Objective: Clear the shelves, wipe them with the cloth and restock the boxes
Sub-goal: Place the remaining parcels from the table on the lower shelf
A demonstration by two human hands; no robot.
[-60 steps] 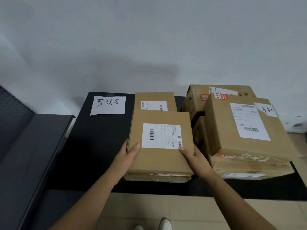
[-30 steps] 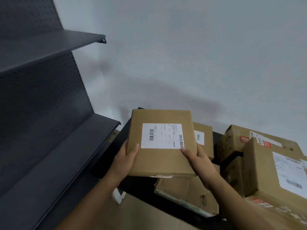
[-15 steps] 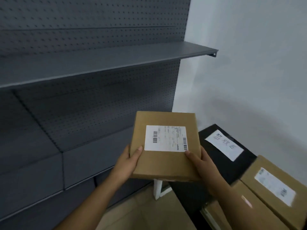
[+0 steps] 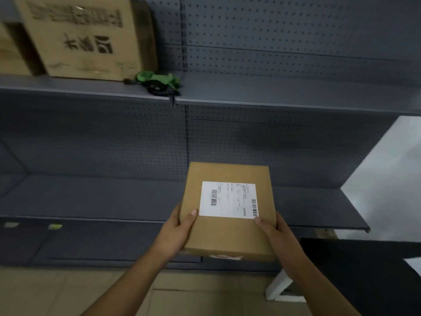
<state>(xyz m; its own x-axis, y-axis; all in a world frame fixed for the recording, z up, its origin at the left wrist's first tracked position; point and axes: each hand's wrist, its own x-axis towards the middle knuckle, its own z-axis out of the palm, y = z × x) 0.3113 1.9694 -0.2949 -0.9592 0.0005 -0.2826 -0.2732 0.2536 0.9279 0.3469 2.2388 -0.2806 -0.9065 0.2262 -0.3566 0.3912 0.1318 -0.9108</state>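
Grey shelving [image 4: 296, 144] beyond both hands, lower shelf [image 4: 91, 199] just past them. Big carton [image 4: 84, 37] up-left of L hand, green cloth [image 4: 157, 80] beside it. Flat box [image 4: 230, 236] held btwn hands, label [image 4: 227, 199] up, far edge twd shelf back. Box approx square; label's long side runs hand to hand. L hand [image 4: 175, 233] & R hand [image 4: 278, 236] each grip a near corner, thumbs on top.
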